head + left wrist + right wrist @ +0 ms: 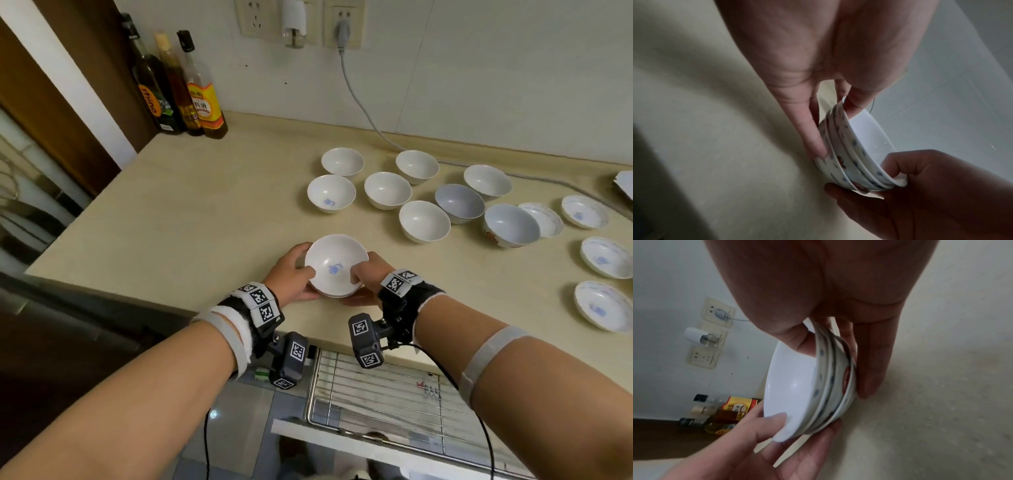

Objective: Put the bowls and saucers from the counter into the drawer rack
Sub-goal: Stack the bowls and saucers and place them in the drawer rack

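Note:
A small stack of white bowls (334,265) with blue and red marks is held over the counter's front edge. My left hand (294,274) grips its left rim, thumb inside and fingers beneath. My right hand (364,279) grips the right rim the same way. The wrist views show the nested stack (855,155) (809,386) from its side, with my left hand (818,129) and my right hand (838,353) on either rim. Several bowls (387,190) and saucers (606,257) stand on the counter at the right. The wire drawer rack (387,390) lies below my wrists.
Three bottles (185,89) stand in the back left corner of the beige counter (191,205). A grey cable (359,99) runs from a wall socket down along the counter's back. A dark wooden panel borders the counter on the left.

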`<state>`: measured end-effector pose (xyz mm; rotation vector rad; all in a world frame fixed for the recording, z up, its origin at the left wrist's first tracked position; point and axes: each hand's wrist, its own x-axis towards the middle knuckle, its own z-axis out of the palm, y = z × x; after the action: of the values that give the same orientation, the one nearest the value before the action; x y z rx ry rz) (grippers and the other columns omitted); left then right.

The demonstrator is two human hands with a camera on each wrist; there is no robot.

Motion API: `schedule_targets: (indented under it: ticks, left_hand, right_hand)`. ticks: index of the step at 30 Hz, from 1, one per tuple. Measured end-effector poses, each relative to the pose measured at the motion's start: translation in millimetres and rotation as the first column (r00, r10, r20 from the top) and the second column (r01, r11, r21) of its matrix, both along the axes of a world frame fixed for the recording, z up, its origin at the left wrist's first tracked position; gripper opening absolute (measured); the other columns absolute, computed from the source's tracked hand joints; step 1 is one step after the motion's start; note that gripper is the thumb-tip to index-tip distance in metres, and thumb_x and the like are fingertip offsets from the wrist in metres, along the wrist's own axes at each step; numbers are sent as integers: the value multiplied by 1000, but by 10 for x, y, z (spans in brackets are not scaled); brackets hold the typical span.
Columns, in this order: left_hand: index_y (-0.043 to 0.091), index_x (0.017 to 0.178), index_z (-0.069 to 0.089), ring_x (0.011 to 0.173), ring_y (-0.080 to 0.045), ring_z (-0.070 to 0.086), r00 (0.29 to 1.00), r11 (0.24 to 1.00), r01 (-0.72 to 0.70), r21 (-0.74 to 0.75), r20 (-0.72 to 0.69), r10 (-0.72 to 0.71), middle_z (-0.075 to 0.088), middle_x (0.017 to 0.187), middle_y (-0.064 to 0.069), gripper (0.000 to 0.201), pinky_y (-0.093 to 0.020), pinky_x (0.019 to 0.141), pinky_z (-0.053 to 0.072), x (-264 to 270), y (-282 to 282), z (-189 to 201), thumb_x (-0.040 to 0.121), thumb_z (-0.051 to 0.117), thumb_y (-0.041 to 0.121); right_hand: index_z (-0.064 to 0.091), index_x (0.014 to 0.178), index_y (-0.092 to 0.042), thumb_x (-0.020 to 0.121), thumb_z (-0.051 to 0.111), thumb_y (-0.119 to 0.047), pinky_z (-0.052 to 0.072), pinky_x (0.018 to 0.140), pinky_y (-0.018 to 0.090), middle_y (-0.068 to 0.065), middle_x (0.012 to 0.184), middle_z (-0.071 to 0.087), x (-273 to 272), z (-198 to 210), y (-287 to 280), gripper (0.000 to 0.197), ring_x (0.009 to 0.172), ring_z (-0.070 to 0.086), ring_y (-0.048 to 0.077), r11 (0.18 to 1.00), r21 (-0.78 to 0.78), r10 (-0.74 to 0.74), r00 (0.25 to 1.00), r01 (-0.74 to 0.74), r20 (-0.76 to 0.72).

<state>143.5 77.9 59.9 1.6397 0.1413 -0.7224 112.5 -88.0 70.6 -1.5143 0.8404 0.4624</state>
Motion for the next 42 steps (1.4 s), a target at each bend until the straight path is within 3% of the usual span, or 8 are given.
schedule_targets:
  ticks: [4,11,15,20,24,31,39,42]
  left_hand:
    - [32,130,52,101,-41,68,996,996,-83,-23,30,84,56,127,-21,50,-44,75,63,-345,89,46,92,49,-2]
    - [33,132,55,75,-24,69,880,893,-449,-14,168,445,67,99,-8,34,-40,76,61,-1266,149,21,99,51,41]
    - [18,120,58,85,-23,66,784,709,-621,334,241,573,66,103,-8,34,-35,72,57,-1796,238,-501,93,61,39]
    - [14,141,31,118,-39,54,703,544,-520,658,-32,711,47,136,-16,109,-49,92,55,-2297,204,-1099,55,78,62]
    - [12,141,37,107,-38,62,558,646,-659,385,-327,763,54,132,-16,91,-51,63,62,-2439,-41,-1239,68,77,50]
    - [0,98,59,72,-35,73,523,589,-783,199,-303,797,71,83,-21,15,-46,57,62,-2557,-148,-1212,91,58,13]
    - [-8,113,61,80,-35,75,538,603,-765,225,-289,792,73,101,-30,30,-46,64,63,-2782,31,-1309,91,58,13]
    - [-5,118,61,78,-31,76,545,609,-758,234,-284,789,74,103,-27,34,-40,63,62,-2880,88,-1344,92,59,16]
  right_hand:
    - [45,137,-10,88,49,-5,56,87,59,24,125,59,-123,-40,-65,50,105,65,46,993,36,115,993,-116,22]
    - [50,136,-17,90,48,2,61,78,51,16,133,58,-603,-45,-199,49,114,62,41,887,268,346,926,-375,152]
    - [46,139,-15,84,55,0,57,87,55,17,137,57,-914,-112,-372,58,120,59,42,781,357,488,857,-513,164]
    - [48,140,-12,71,60,-8,55,90,56,20,137,59,-1236,-321,-593,70,120,60,42,697,393,617,781,-600,97]
    - [49,138,-14,74,61,-9,52,95,59,19,135,61,-1457,-626,-707,66,121,60,41,670,419,665,747,-613,30]
    - [55,128,-12,93,49,5,63,70,45,18,123,66,-1732,-974,-845,40,106,66,38,751,482,570,811,-451,-130]
    - [46,132,-1,91,44,12,60,48,44,26,121,57,-1714,-1518,-834,43,90,62,42,878,382,428,832,-289,-353]
    - [41,137,-5,91,41,14,57,41,43,27,137,47,-1639,-1848,-737,49,105,58,48,890,343,428,809,-300,-403]
